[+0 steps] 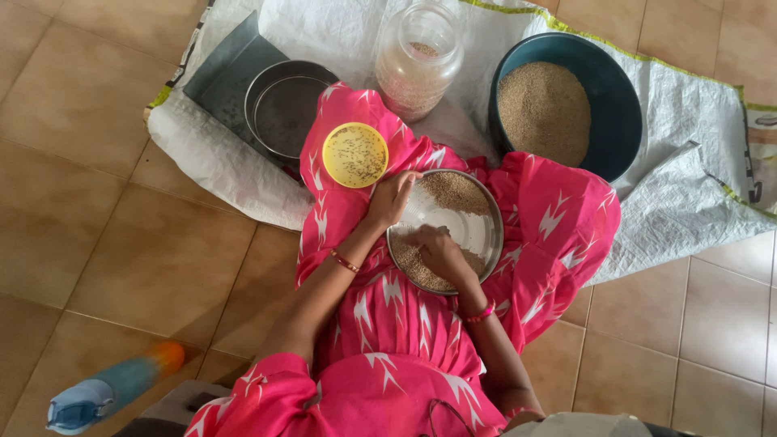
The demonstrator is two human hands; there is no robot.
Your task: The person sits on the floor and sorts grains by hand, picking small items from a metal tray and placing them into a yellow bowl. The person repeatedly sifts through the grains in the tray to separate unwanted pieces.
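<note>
Steel plate (465, 231): resting on your lap, holding grain.
Left hand (392, 198): you're gripping its left rim, fingers curled.
Right hand (441, 252): fingers together, raking grain inside it.
Progress: half bare; grain still heaped at the near and far rims.
Blue basin (619, 105): beyond the plate, holding much grain.

Both arms reached forward; the left hand (391, 198) lay curled and the right hand (442, 252) spread, fingers down.

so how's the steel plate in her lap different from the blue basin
The steel plate is shallow and shiny, with much bare metal showing between patches of grain; the blue basin is deep and holds one heaped mound. The plate rests on the lap with the left hand at its rim and the right hand in its grain; the basin sits untouched on the white sack. Both are round and hold similar tan grain.
</note>
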